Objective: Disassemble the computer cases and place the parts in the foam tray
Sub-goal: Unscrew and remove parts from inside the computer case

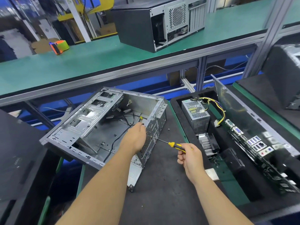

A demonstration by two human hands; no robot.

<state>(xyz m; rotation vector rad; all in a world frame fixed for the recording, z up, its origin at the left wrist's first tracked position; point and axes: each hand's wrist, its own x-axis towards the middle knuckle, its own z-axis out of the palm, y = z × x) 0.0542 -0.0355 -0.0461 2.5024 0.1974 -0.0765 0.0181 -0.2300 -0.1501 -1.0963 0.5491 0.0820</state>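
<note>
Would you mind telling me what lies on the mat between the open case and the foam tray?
In the head view, a small loose screw lies there, and the screwdriver in the right hand crosses the gap.

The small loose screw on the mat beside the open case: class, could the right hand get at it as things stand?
Probably not straight away: the screw lies in the open on the mat, nothing covering it, but the right hand grips the screwdriver, whose tip is at the case.
</note>
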